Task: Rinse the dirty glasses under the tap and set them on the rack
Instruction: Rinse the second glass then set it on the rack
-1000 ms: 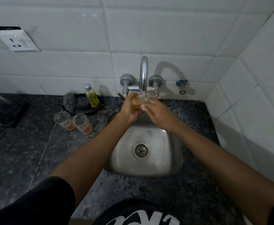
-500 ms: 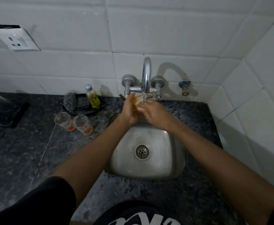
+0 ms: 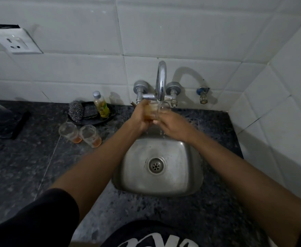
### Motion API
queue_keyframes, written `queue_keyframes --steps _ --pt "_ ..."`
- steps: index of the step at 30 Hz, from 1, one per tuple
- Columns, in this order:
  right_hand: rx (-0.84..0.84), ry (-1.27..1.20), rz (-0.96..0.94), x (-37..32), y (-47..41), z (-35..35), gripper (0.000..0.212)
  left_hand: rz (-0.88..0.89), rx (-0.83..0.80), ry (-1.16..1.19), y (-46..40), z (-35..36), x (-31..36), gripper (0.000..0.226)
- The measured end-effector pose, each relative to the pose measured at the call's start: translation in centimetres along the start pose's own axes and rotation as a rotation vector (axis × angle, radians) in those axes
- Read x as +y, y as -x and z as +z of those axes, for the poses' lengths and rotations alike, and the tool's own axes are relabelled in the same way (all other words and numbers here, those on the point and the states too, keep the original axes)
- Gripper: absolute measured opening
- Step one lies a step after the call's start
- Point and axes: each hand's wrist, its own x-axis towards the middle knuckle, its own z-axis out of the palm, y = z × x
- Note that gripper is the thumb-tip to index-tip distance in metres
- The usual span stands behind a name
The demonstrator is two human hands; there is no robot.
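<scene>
A small clear glass [image 3: 153,111] with orange-brown liquid is held right under the spout of the chrome tap [image 3: 160,81], above the steel sink [image 3: 178,177]. My left hand [image 3: 141,116] grips its left side. My right hand [image 3: 171,124] holds its right side, and the fingers there are blurred. Water runs from the spout into the glass. Two more glasses [image 3: 68,131] [image 3: 91,135] with orange dregs stand side by side on the dark counter left of the sink. A dark rack [image 3: 2,120] sits at the far left edge, only partly in view.
A black dish [image 3: 110,114] behind the glasses holds a steel scrubber [image 3: 76,109], a sponge and a small bottle of yellow liquid [image 3: 101,104]. A wall socket [image 3: 16,41] is on the tiles at upper left. A tiled side wall closes in on the right, with a small valve [image 3: 203,94].
Both hands stay at the spout with the glass between them. The hands and the glass have shifted only slightly under the water.
</scene>
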Motion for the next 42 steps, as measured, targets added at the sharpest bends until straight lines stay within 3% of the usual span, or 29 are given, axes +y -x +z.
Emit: queue_keyframes --steps 3,7,10,12,14,16,18,20,22,24,26,28,31,33,35,38,40,42 --pt "0.129 -0.204 0.074 -1.3 -1.0 0.8 0.03 0.114 -0.031 0.123 -0.1 0.0 -0.7 0.049" --pt "-0.041 0.122 -0.02 -0.3 -0.3 0.2 0.048 -0.03 -0.083 -0.02 0.0 -0.7 0.1 0.061" --pt "0.053 -0.18 0.023 -0.8 -0.2 0.9 0.035 0.053 -0.037 0.055 0.3 -0.7 -0.2 0.042" --pt "0.147 -0.345 0.087 -1.7 -0.9 1.6 0.027 0.089 -0.055 0.123 0.3 -0.7 -0.7 0.042" --pt "0.15 -0.222 0.063 -1.6 -1.1 1.3 0.022 0.043 -0.084 0.11 0.7 -0.5 -0.5 0.052" --pt "0.018 0.057 -0.016 -0.6 -0.7 0.8 0.027 -0.068 -0.113 0.019 0.7 -0.5 0.5 0.063" --pt "-0.029 0.124 -0.029 0.6 -0.3 0.4 0.036 -0.092 -0.081 -0.021 0.6 -0.3 1.1 0.048" --pt "0.04 -0.11 0.029 -0.2 -0.2 0.5 0.037 -0.037 -0.072 0.063 0.6 0.0 1.0 0.034" --pt "0.117 -0.315 0.089 -1.4 -0.5 1.0 0.033 0.026 -0.086 0.121 0.1 -0.2 0.2 0.034" --pt "0.119 -0.231 0.074 -1.4 -0.4 1.1 0.029 0.0 -0.118 0.081 0.1 -0.5 0.0 0.051" --pt "0.027 0.057 0.002 -0.4 0.0 0.8 0.03 -0.093 -0.149 -0.028 0.2 -0.9 0.3 0.07" --pt "-0.015 0.164 -0.02 0.5 0.3 0.9 0.036 -0.095 -0.117 -0.082 0.2 -0.9 0.4 0.059" --pt "0.097 -0.26 0.051 -1.3 0.0 1.2 0.035 0.041 -0.107 0.058 0.7 -0.7 -0.4 0.028" --pt "0.156 -0.469 0.137 -2.4 -0.4 1.4 0.033 0.086 -0.148 0.135 0.9 -0.7 -0.7 0.028" --pt "0.166 -0.355 0.106 -2.2 -0.6 1.5 0.032 0.04 -0.196 0.134 1.2 -0.6 -0.6 0.049" --pt "0.013 -0.077 0.044 -0.7 0.2 2.0 0.035 -0.033 -0.179 0.046 1.7 -0.6 -0.2 0.069" --pt "0.018 -0.214 0.043 -0.6 0.3 2.5 0.036 -0.023 -0.139 0.054 1.6 -0.6 -0.7 0.049" --pt "0.085 -0.506 0.151 -2.0 0.1 2.6 0.032 0.004 -0.11 0.06 1.9 -0.5 -1.2 0.037"
